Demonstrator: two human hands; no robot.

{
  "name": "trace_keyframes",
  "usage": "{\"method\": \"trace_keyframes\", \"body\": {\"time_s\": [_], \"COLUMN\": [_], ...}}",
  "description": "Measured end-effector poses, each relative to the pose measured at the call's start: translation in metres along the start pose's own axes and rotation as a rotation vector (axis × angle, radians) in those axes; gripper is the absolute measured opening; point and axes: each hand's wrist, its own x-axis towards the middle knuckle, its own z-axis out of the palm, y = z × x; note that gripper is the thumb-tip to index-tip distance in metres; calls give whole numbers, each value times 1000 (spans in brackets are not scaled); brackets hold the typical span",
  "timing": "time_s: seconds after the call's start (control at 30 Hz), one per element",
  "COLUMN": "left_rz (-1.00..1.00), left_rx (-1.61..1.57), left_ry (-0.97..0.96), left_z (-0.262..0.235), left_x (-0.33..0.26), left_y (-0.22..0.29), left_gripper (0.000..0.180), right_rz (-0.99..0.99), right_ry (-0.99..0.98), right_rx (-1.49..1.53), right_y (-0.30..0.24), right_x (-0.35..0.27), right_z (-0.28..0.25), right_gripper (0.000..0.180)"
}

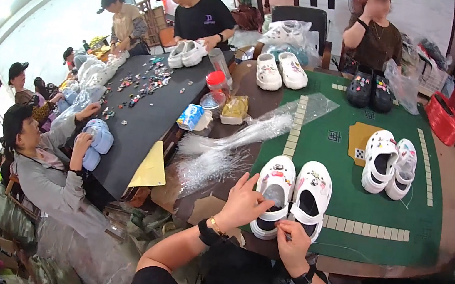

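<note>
A pair of white clogs stands upright in front of me, a left clog (277, 176) and a right clog (314, 185), both with colourful charms on top. Something clear and rounded shows inside the left clog's opening. My left hand (243, 203) is at that clog's left side, thumb and forefinger pinched near its opening, other fingers raised. At the heels, my right hand (293, 246) is closed in a pinch beside the gap between the clogs. Whatever either hand pinches is too small to make out.
A green mat (327, 116) with rows of pale tiles holds white clogs (389, 164) and black clogs (371, 90). Clear plastic strands (225, 153) lie to my left. Several people work at a dark table (150, 106) strewn with charms. Red strapping (442, 119) stands far right.
</note>
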Motion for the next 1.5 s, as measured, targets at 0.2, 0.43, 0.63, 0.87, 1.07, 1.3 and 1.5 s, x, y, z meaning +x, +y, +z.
{"method": "trace_keyframes", "body": {"time_s": [0.2, 0.43, 0.63, 0.87, 1.07, 1.3, 1.5], "left_rz": [139, -38, -146, -144, -125, 19, 48], "left_rx": [59, -261, -523, -749, -937, -713, -547], "left_ry": [-55, -17, 116, 267, 262, -12, -204], "left_z": [22, 17, 22, 8, 5, 8, 10], "left_x": [-1, -6, -8, 3, 16, 35, 50], "left_y": [-12, -3, -1, 8, 35, 53, 66], "left_gripper": [35, 25, 16, 4, 5, 8, 11], "right_rz": [-33, -52, 261, 576, 711, 1034, 1063], "right_ry": [-35, -66, -67, 316, 223, -669, -670], "right_rx": [-76, -88, 341, 780, 654, 443, 361], "right_y": [3, 2, -13, -18, -14, -18, -12], "right_x": [-4, -4, -2, 13, -6, -36, -6], "right_z": [-2, 2, -20, -113, -145, -107, -88], "right_gripper": [14, 13, 13, 29, 26, 23, 27]}}
